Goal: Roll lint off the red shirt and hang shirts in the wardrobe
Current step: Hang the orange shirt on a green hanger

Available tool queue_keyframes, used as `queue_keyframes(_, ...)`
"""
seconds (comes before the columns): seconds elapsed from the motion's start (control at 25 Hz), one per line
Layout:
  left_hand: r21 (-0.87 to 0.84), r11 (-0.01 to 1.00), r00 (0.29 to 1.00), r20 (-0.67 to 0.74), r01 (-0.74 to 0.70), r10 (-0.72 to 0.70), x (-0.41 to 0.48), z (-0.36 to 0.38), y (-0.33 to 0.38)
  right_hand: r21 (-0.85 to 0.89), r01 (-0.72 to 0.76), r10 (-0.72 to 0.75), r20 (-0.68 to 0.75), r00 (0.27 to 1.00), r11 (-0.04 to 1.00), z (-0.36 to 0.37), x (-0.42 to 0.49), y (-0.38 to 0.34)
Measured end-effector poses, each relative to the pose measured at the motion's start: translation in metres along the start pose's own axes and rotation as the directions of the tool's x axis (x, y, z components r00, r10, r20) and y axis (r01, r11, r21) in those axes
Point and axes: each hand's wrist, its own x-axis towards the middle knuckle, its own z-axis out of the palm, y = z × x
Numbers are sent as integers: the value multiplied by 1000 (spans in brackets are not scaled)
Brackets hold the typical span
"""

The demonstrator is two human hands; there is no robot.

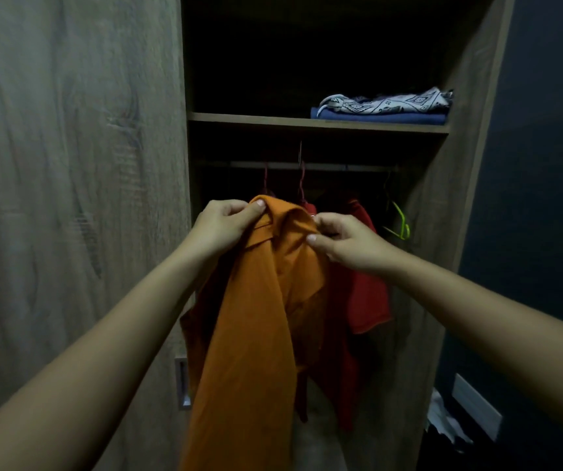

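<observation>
Left hand (222, 229): raised in front of the open wardrobe (470, 164), fingers (239, 212) clenched on the left side of the orange shirt's collar, thumb pressed on top of the fabric.
Right hand (344, 243): level with the left, fingers (327, 229) pinching the right side of the same collar.
Orange shirt (256, 317): held up by the collar between both hands, its body falling straight down in front of the hanging space; whether a hanger sits inside it, cannot tell.
Red shirt (368, 294): hanging behind and to the right of the orange one, under the rail, partly hidden by it.
Rail (341, 167): runs across the wardrobe just beneath the shelf; red hanger hooks (302, 178) rise to it above the shirts.
Green hanger (400, 222): empty, at the right end of the hanging space, near the wardrobe's side wall.
Shelf (256, 120): carries folded clothes (385, 108) at its right end, a patterned white piece lying on a blue one.
Closed door (69, 198): wood grain, left of the opening, with a recessed metal handle (182, 382) low on its edge.
</observation>
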Motion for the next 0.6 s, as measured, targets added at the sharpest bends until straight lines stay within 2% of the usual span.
queue_keyframes(0.08, -70, 994, 996, 33, 89, -87, 2, -4, -8, 185, -95, 117, -113, 987, 978, 2, 8, -6)
queue_keyframes(0.12, -121, 985, 992, 55, 119, -113, 2, -5, -11, 174, -113, 142, -163, 976, 978, 1, 11, -10)
queue_keyframes(0.2, -148, 982, 988, 124, 115, -97, -2, -8, -17, 47, -90, 98, -221, 970, 995, -1, 14, -20)
queue_keyframes(0.36, -65, 993, 962, 251, -96, 109, -13, -8, -30, -91, -1, -18, -209, 978, 996, -11, 17, -35)
queue_keyframes(0.44, -20, 989, 929, 341, -148, 146, -24, -1, -46, -170, 28, -69, -241, 968, 985, -12, 20, -35)
queue_keyframes(0.52, -3, 997, 918, 388, -83, 78, -39, 11, -76, -194, 25, -78, -270, 960, 981, -13, 22, -30)
queue_keyframes(0.6, 117, 993, 898, 440, -19, -34, -56, 22, -114, -260, 3, -76, -272, 959, 966, -19, 19, -20)
